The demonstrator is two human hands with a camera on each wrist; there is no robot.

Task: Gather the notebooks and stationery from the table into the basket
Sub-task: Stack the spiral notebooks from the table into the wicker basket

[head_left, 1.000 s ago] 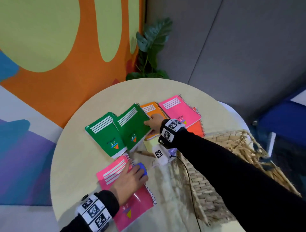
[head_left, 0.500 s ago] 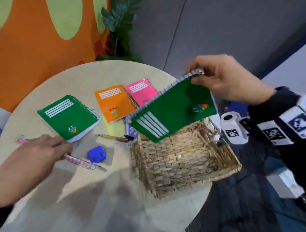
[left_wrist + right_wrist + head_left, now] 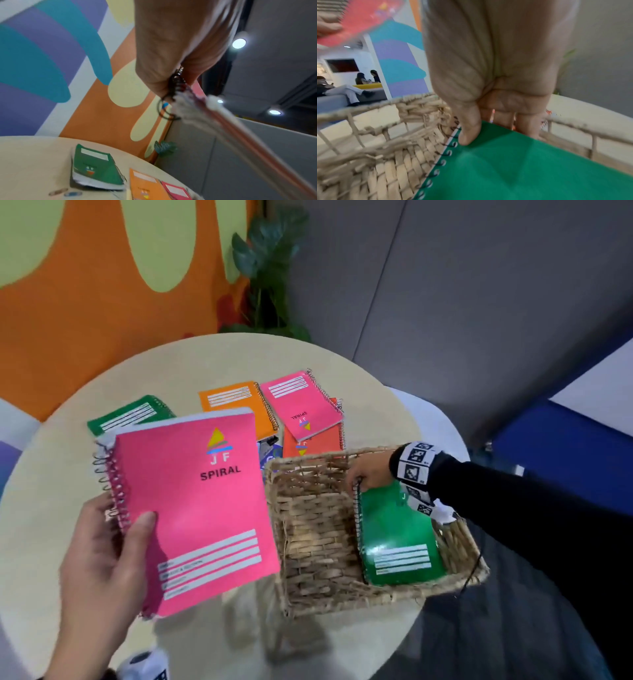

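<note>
My left hand (image 3: 113, 539) grips a large pink spiral notebook (image 3: 202, 508) by its coil edge, lifted above the table to the left of the wicker basket (image 3: 315, 542). My right hand (image 3: 368, 474) is inside the basket and pinches the top corner of a green spiral notebook (image 3: 397, 539), which lies tilted against the basket's right side. In the right wrist view thumb and fingers (image 3: 469, 129) pinch that green notebook (image 3: 522, 169) near its coil. On the table lie another green notebook (image 3: 130, 414), an orange one (image 3: 236, 402), a small pink one (image 3: 301, 405) and a red-orange one (image 3: 308, 445).
The round beige table (image 3: 51, 508) stands against an orange and green wall with a potted plant (image 3: 263, 268) behind it. The basket sits at the table's right front edge. Small stationery items (image 3: 270, 450) lie partly hidden between the notebooks and the basket. People sit far off (image 3: 342, 88).
My right hand carried the green notebook from above the basket down into it. My left hand lifted the pink notebook off the table and holds it up.
</note>
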